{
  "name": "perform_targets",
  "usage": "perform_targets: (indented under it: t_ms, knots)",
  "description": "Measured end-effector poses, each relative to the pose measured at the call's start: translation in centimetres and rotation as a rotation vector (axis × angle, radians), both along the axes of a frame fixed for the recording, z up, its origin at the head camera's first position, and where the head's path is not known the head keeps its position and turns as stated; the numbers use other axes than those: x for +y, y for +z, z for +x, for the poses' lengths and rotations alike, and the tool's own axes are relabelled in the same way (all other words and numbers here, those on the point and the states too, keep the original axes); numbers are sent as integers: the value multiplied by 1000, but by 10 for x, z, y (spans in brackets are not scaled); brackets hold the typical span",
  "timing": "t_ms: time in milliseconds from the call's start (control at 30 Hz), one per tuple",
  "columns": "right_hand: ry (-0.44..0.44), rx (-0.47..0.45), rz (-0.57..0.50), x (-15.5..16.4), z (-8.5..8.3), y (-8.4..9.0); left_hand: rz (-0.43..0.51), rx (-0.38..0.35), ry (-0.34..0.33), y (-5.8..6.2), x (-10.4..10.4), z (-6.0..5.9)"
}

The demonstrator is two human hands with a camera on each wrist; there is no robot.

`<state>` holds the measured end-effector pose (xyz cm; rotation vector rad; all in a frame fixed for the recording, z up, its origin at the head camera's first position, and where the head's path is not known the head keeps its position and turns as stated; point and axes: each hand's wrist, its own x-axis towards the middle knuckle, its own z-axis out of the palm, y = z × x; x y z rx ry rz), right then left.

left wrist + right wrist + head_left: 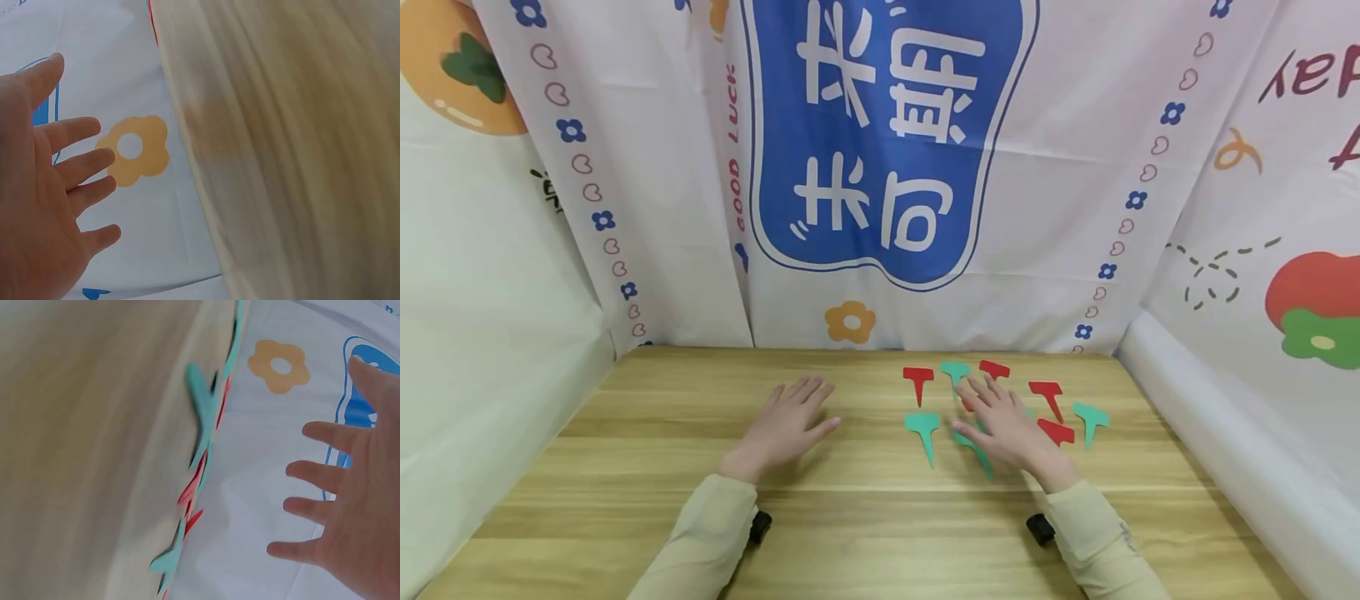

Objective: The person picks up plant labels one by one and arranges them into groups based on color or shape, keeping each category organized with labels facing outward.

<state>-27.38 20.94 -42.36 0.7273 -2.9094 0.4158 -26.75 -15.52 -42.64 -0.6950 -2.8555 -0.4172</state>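
Several T-shaped plant labels lie scattered on the right half of the wooden table, among them a red label (918, 383), a green label (924, 433) and another green label (1091, 422). My right hand (1003, 425) is spread above this group and hides parts of some labels in the head view. In the right wrist view, that hand's fingers (312, 475) are straight and apart, holding nothing. My left hand (784, 427) is over the bare wood to the left of the labels. Its fingers (84, 169) are spread and grip nothing in the left wrist view.
The wooden table (625, 467) ends at a printed cloth backdrop (685, 208) behind it. White cloth (497, 350) closes off the left side, and more cloth (1225, 400) the right. A black band (1041, 528) shows at the right wrist.
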Motion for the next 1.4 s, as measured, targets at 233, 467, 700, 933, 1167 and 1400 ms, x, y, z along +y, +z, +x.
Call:
perform_targets:
  t_ms: [233, 467, 700, 933, 1167, 1400]
  knots:
    - [11, 12, -8, 17, 2, 1, -20, -25, -4, 1, 14, -4]
    - [23, 35, 19, 34, 4, 3, -40, -52, -9, -3, 29, -8]
    - [-14, 3, 47, 51, 7, 5, -26, -86, -7, 0, 41, -8]
    - [-18, -13, 51, 69, 12, 3, -32, -80, -31, 0, 55, -11]
    - [-17, -19, 22, 86, 21, -5, -1, -101, -51, -1, 63, -10]
    - [-42, -28, 17, 102, 30, -6, -20, -106, -66, -2, 72, -10]
